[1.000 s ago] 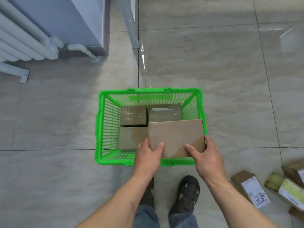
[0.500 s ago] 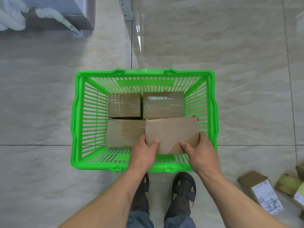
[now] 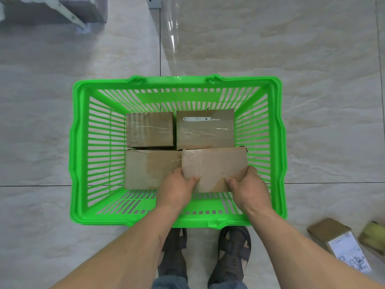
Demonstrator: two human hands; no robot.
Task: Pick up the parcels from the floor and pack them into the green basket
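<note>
The green basket (image 3: 79, 155) stands on the tiled floor right in front of my feet. Three brown parcels lie on its bottom: one at the back left (image 3: 149, 129), one at the back right (image 3: 205, 130) and one at the front left (image 3: 145, 170). A fourth brown parcel (image 3: 214, 165) sits low in the front right of the basket, overlapping the front left one. My left hand (image 3: 177, 188) grips its near left corner and my right hand (image 3: 249, 187) grips its near right corner.
Two more parcels lie on the floor at the lower right: a brown box with a white label (image 3: 337, 243) and a yellowish one (image 3: 373, 238) cut by the frame edge. A grey cabinet base (image 3: 54, 9) stands at the top left. My sandalled feet (image 3: 231, 253) are just behind the basket.
Both hands have lowered the fourth parcel deeper into the front right of the basket. My head has come closer over the basket, which now fills more of the view.
</note>
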